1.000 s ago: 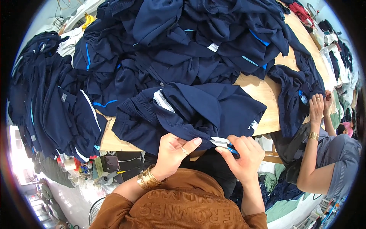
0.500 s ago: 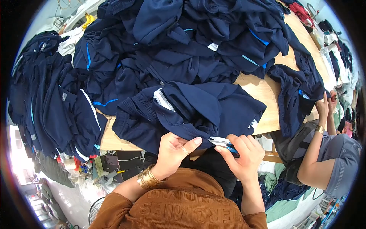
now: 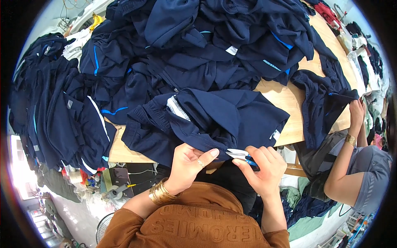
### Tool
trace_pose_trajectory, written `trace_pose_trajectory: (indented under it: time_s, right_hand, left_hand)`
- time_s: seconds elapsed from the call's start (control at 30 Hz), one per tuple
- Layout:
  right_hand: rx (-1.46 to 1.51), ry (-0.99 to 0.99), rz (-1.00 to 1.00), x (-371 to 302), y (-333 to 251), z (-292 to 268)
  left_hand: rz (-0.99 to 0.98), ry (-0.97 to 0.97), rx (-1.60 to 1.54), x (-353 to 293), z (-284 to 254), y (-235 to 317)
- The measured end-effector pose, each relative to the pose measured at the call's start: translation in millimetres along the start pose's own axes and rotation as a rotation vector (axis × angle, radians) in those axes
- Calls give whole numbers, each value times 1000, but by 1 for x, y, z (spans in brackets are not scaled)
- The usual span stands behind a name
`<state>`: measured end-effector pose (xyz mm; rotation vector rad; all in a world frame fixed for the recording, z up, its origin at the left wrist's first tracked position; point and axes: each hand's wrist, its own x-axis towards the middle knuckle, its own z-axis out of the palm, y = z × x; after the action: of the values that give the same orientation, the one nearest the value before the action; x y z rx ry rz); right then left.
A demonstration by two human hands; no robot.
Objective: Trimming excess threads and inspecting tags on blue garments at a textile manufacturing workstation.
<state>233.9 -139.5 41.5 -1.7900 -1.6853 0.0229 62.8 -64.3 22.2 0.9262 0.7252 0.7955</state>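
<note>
My left hand (image 3: 191, 164) pinches the near edge of a navy garment (image 3: 256, 113) between thumb and fingers; a ring and gold bangles show on that side. The garment lies bunched at the table's front edge, with a ribbed band at its left and a white strip inside a fold. In my right hand (image 3: 266, 168) is a pair of thread snips (image 3: 237, 154) with pale blades and a blue grip. The blades point left at the garment's edge, just right of my left thumb. Whether they touch the fabric I cannot tell.
A large heap of navy garments (image 3: 178, 62) covers the wooden table (image 3: 285, 97). More navy garments (image 3: 58, 99) hang over its left side. At the right, a co-worker's hands (image 3: 356, 109) hold another navy garment (image 3: 318, 99). A fan (image 3: 105, 227) stands below left.
The co-worker's hands have shifted and drawn up a corner of their garment, hiding most of its bright blue patch. My own hands and the snips have barely moved.
</note>
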Motion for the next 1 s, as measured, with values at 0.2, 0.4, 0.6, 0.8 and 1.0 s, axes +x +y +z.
trace_pose_trajectory:
  time_s: [0.2, 0.4, 0.6, 0.8, 1.0]
  right_hand:
    - [170, -7, 74, -1, 1, 1]
    - [458, 24, 283, -3, 1, 1]
    - [506, 70, 165, 5, -18, 17]
    - [542, 74, 213, 4, -20, 26]
    - [861, -2, 554, 4, -20, 22]
  left_hand:
    - [-43, -1, 5, 0, 0, 0]
    - [-47, -10, -7, 0, 1, 1]
    - [-74, -44, 6, 0, 1, -2]
    - [-34, -51, 53, -2, 0, -3]
    - [-113, 34, -109, 1, 3, -1]
